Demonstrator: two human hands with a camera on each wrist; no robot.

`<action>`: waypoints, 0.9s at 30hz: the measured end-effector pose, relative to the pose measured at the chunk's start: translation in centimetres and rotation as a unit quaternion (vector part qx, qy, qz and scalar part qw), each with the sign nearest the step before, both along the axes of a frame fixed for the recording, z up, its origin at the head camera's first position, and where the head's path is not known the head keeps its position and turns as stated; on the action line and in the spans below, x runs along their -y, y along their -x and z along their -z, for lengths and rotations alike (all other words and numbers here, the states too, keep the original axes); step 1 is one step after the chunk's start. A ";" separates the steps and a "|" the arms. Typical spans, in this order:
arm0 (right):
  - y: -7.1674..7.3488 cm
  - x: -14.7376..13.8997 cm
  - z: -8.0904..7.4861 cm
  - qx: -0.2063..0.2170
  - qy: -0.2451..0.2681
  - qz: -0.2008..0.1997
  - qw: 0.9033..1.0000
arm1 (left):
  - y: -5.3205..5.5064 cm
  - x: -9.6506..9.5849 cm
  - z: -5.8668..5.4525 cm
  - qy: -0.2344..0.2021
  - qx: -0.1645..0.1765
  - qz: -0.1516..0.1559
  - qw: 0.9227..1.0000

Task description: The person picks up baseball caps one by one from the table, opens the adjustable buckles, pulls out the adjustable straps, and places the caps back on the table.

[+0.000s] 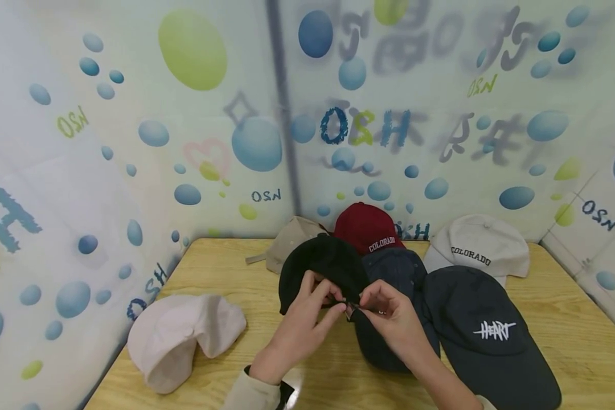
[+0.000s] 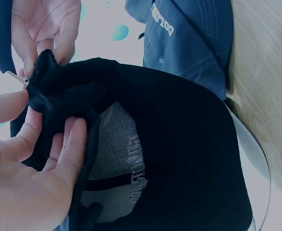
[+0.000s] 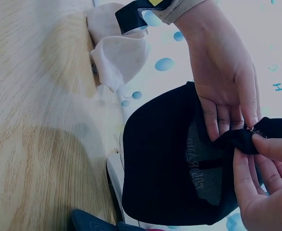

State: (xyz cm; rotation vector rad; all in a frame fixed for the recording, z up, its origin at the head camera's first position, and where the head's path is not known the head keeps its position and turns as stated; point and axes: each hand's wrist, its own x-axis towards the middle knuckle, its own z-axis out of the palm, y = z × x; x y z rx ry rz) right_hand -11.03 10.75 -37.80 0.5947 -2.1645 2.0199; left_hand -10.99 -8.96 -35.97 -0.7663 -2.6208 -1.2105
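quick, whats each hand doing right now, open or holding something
Left hand: closed, gripping the black cap by its edge.
Right hand: closed, pinching the same cap at its strap.

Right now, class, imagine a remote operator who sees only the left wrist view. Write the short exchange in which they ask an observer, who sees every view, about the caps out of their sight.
Operator: In the left wrist view I have the left hand and right hand on the black cap. Is there a cap off to the person's left?
Observer: Yes, the head view shows a pale pink cap lying on the table, apart from the black one.
Operator: And is any cap red?
Observer: Yes, a dark red cap lettered COLORADO, beyond the black cap.
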 end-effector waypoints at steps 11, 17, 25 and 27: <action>-0.1 -0.1 0.0 -0.010 0.009 -0.002 1.000 | 0.1 -0.1 -0.1 -0.005 -0.020 -0.038 0.999; -0.1 -0.4 0.1 -0.028 0.022 -0.017 0.999 | 0.3 0.4 0.0 -0.024 -0.016 -0.065 0.997; -0.2 -0.6 0.0 -0.025 0.017 -0.004 1.000 | 0.2 0.5 -0.3 -0.073 0.025 -0.044 0.996; -0.2 -0.7 0.0 -0.026 0.013 0.000 1.000 | 0.1 0.5 -0.4 -0.080 0.031 -0.042 0.995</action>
